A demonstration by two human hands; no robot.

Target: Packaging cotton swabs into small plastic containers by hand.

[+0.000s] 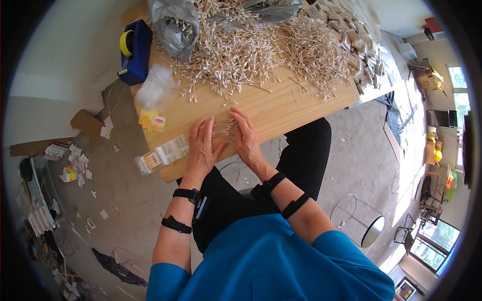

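Near the front edge of the wooden table, a small bundle of cotton swabs (223, 129) lies crosswise between my two hands. My left hand (201, 145) presses against the bundle's left end with its fingers bent. At the right end, my right hand (246, 136) has its fingers curled against the tips. Left of my left hand lies a filled clear packet of swabs (152, 160) with a yellow label, beside a printed clear bag (175, 148). Beyond the hands spreads a large heap of loose cotton swabs (236, 55).
A blue tape dispenser (136, 52) with yellow tape stands at the table's left edge. Near it are clear plastic bags (156, 88) and yellow cards (151, 120). A grey plastic bag (175, 25) is at the back; many packed bundles (359, 45) lie far right. A stool (372, 232) stands behind right.
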